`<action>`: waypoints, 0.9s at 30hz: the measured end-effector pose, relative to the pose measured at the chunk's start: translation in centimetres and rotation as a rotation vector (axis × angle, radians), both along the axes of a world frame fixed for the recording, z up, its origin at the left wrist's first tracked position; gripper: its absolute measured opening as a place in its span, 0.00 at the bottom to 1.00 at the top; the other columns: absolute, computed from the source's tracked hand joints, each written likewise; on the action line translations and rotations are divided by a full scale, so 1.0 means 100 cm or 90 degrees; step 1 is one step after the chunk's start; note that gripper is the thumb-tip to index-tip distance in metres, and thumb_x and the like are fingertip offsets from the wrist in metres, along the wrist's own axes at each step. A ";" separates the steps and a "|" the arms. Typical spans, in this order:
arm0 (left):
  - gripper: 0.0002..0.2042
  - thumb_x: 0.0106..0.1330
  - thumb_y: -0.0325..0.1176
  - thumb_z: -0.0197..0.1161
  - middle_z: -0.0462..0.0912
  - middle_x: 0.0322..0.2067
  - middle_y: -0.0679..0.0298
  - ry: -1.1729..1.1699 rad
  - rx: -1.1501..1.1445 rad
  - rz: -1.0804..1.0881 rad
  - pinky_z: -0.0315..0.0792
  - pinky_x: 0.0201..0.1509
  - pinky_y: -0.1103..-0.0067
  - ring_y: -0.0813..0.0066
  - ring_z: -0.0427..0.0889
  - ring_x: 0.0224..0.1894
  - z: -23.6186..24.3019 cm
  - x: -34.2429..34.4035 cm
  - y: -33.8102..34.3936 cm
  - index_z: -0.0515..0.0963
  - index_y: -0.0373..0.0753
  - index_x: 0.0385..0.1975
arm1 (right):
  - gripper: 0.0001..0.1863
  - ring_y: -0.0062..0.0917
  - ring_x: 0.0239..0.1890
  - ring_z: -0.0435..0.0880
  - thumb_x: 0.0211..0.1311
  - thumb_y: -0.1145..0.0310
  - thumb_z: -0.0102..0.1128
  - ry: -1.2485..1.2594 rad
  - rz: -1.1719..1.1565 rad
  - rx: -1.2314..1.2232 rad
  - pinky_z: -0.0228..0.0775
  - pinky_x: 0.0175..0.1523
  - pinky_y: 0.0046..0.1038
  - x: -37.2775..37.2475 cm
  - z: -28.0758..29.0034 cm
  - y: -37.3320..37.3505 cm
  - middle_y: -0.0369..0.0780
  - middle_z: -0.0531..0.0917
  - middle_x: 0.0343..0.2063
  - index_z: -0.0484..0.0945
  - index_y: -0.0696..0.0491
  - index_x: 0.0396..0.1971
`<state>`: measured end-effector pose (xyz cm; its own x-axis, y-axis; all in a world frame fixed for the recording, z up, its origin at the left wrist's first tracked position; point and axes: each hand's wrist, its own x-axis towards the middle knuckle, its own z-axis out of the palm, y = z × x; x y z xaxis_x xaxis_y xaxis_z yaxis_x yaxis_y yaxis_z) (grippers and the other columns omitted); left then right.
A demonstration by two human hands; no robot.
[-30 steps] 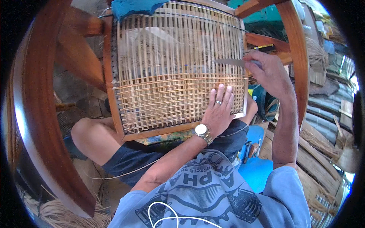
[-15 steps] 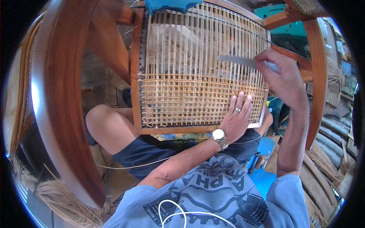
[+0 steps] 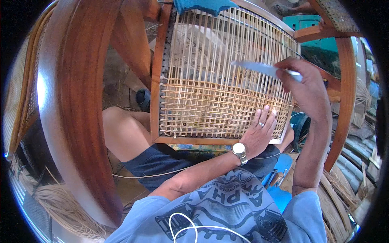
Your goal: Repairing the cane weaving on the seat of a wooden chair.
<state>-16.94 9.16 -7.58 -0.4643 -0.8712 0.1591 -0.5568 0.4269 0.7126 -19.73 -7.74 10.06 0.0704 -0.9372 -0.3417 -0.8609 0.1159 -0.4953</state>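
A wooden chair frame [image 3: 155, 95] lies across my lap, its opening strung with pale cane strands [image 3: 210, 44]. In the near half, crosswise strands form a woven cane grid [image 3: 202, 113]. My left hand [image 3: 259, 133] rests open on the right side of this grid, fingers extended; a watch [image 3: 239, 150] circles the wrist. Above the unwoven strands at the right, my right hand [image 3: 302, 79] is closed around a knife [image 3: 259, 68]. Its flat silvery blade points left, and its tip is over the lengthwise strands.
A thick polished wooden curved piece [image 3: 77, 113] rises at the left. Blue cloth [image 3: 206, 5] hangs over the far rail. Bundled cane strands [image 3: 67, 206] lie lower left. A blue tray [image 3: 279, 170] with tools is beside my right thigh; wooden strips [image 3: 340, 202] lie further right.
The whole view has shifted, so the chair frame appears farther right. The knife sits further left over the strands, with its blade showing more broadly. My left hand stays on the grid.
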 end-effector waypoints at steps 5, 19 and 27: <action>0.29 0.62 0.40 0.62 0.62 0.70 0.50 0.043 -0.014 0.024 0.42 0.79 0.54 0.45 0.50 0.76 -0.001 0.000 0.000 0.71 0.31 0.61 | 0.08 0.16 0.26 0.78 0.64 0.73 0.62 -0.029 0.171 0.133 0.70 0.33 0.24 0.014 -0.008 0.000 0.38 0.81 0.23 0.82 0.60 0.39; 0.29 0.64 0.37 0.59 0.61 0.70 0.49 0.067 -0.003 0.016 0.41 0.80 0.54 0.45 0.49 0.77 0.001 0.004 0.000 0.69 0.29 0.63 | 0.07 0.16 0.23 0.77 0.67 0.71 0.61 -0.133 0.067 -0.011 0.68 0.29 0.24 0.043 -0.029 -0.006 0.36 0.78 0.19 0.82 0.58 0.39; 0.26 0.66 0.32 0.51 0.62 0.69 0.47 0.068 0.033 -0.029 0.42 0.80 0.55 0.45 0.51 0.76 0.002 0.005 0.001 0.68 0.26 0.63 | 0.09 0.17 0.23 0.79 0.65 0.70 0.61 -0.218 0.145 -0.018 0.69 0.30 0.24 0.060 -0.041 0.000 0.39 0.80 0.20 0.82 0.60 0.39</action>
<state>-16.45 9.21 -7.35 -0.4859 -0.8583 0.1649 -0.4571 0.4103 0.7891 -13.72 -7.72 5.94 0.3829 -0.8930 -0.2363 -0.6476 -0.0771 -0.7580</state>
